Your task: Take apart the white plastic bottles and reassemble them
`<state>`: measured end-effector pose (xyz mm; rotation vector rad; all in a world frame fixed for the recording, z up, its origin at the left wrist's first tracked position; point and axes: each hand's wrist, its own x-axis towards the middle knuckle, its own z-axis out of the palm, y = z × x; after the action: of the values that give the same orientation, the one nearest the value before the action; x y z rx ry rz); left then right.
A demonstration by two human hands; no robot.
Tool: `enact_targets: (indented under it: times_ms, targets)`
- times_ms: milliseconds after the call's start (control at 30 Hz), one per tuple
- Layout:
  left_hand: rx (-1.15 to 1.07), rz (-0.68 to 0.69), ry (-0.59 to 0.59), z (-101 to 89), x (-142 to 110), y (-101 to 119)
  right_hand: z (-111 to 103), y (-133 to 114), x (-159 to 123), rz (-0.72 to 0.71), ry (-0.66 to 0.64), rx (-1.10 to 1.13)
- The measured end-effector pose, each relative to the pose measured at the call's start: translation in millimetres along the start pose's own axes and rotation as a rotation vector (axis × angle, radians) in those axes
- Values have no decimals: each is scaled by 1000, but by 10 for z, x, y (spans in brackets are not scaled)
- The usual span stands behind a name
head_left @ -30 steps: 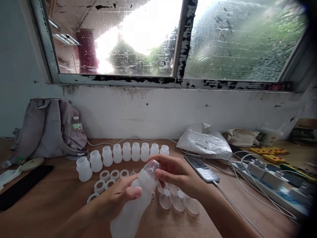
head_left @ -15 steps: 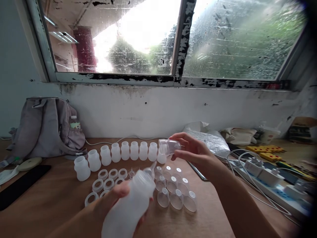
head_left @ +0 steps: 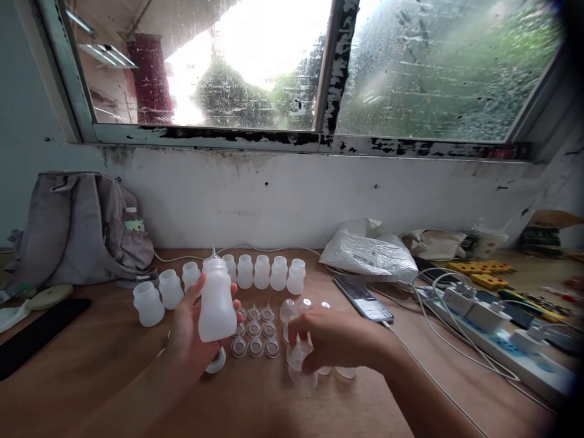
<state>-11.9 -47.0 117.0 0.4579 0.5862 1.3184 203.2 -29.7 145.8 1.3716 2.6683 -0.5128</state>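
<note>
My left hand [head_left: 185,334] is wrapped around a frosted baby bottle [head_left: 217,307], held nearly upright with a clear pointed nipple on top. My right hand [head_left: 335,340] reaches down over the clear domed caps [head_left: 345,372], its fingers pinched on one clear cap [head_left: 298,356]; the hand hides several others. Between the hands stand clear nipples [head_left: 256,347] in rows. A white collar ring [head_left: 216,361] shows beneath my left hand, which covers most of the other rings. Open frosted bottles [head_left: 278,274] stand in a curved line behind.
A phone [head_left: 364,298] with a cable lies right of the caps. Farther right is a power strip [head_left: 493,340] with plugs and loose cables. A silvery plastic bag [head_left: 371,252] sits against the wall. At left are a grey backpack [head_left: 86,231] and a black slab [head_left: 43,334].
My left hand has raised the bottle upright and moved back toward the bottle line. My right hand has come down with the clear cap to the rows of caps.
</note>
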Motion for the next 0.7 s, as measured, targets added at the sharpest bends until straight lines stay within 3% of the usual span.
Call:
enact_targets:
  times_ms: [167, 267, 700]
  targets:
    - [-23, -27, -13, -33, 28, -10, 305, -202, 251, -28, -141, -203]
    - [-17, -20, -16, -25, 25, -10, 384, -260, 325, -22, -175, -255]
    - [91, -46, 22, 123, -80, 17, 311, -227, 281, 27, -185, -286]
